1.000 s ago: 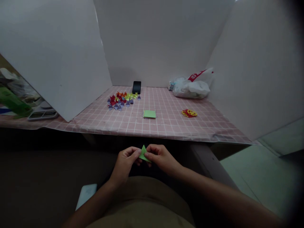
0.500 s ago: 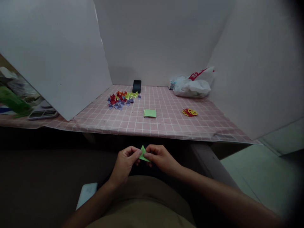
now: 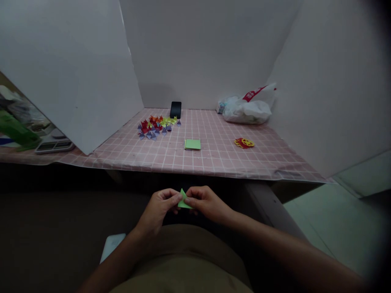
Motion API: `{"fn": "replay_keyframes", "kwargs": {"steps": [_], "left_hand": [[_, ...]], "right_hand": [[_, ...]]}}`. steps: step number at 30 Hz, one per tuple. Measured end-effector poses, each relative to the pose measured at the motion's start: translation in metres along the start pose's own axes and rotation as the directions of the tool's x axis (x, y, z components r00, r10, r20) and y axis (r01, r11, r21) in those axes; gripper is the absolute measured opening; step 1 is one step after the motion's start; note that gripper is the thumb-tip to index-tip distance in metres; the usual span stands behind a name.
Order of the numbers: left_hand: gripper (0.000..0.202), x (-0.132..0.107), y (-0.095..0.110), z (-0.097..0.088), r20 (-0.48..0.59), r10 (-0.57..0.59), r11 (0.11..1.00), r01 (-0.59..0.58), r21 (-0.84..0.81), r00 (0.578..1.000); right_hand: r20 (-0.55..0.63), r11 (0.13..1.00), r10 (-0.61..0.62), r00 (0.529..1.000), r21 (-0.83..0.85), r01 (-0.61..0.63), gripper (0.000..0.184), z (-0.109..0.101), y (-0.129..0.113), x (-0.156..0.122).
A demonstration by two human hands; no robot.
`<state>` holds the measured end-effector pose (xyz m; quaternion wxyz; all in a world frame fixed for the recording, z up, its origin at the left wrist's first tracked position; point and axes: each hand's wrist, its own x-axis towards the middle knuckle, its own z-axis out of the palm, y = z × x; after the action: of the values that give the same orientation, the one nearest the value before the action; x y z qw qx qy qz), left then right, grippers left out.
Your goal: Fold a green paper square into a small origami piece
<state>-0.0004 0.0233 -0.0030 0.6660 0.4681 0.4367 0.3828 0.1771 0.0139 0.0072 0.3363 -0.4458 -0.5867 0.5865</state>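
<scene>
A small folded piece of green paper [image 3: 183, 201], with a pointed top, is held between my two hands over my lap, just below the table's front edge. My left hand [image 3: 163, 205] pinches its left side between thumb and fingers. On its right side, my right hand [image 3: 204, 201] grips it with the thumb pressed on the front. Fingers behind the paper are partly hidden. Beyond my hands, a stack of square paper sheets [image 3: 192, 144], green on top, lies on the table. Farther back to the left is a cluster of small folded paper pieces [image 3: 155, 127] in red, orange, yellow and purple.
The table has a pink checked cloth [image 3: 214, 160] with white panels around it. A black phone-like object [image 3: 175, 110] stands at the back. Yellow and red cut-outs [image 3: 244, 143] and a white plastic bag [image 3: 249, 110] are on the right. A scale [image 3: 55, 145] sits far left.
The green paper has tilted slightly in my fingers, its lower edge now more level. Both hands keep their pinch on it, and the things on the table have stayed put.
</scene>
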Motion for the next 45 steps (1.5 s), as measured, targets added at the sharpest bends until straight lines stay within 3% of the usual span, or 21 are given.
{"fn": "replay_keyframes", "kwargs": {"steps": [11,22,33,40,45], "left_hand": [[0.024,-0.003,-0.002,0.007,-0.12,0.15,0.978,-0.129,0.165,0.981],[0.022,0.001,-0.001,0.0,-0.034,0.066,0.993,-0.062,0.098,0.997],[0.026,-0.002,-0.004,0.007,-0.17,0.17,0.979,-0.146,0.142,0.971],[0.027,-0.001,-0.006,0.006,-0.173,0.178,0.977,-0.153,0.152,0.969],[0.023,-0.002,-0.009,0.006,-0.118,0.162,0.984,-0.151,0.098,0.98]], "right_hand": [[-0.015,1.0,0.001,1.0,0.0,-0.001,0.022,0.002,0.002,0.0],[0.019,0.998,0.048,0.999,-0.046,-0.047,0.016,0.002,-0.002,-0.002],[0.045,0.999,0.026,0.999,0.039,-0.028,0.02,0.005,0.002,-0.002],[0.045,0.997,0.004,0.999,0.083,-0.007,0.025,0.006,0.004,-0.002],[-0.013,0.998,0.0,1.0,0.066,0.001,0.023,0.006,0.004,-0.001]]}}
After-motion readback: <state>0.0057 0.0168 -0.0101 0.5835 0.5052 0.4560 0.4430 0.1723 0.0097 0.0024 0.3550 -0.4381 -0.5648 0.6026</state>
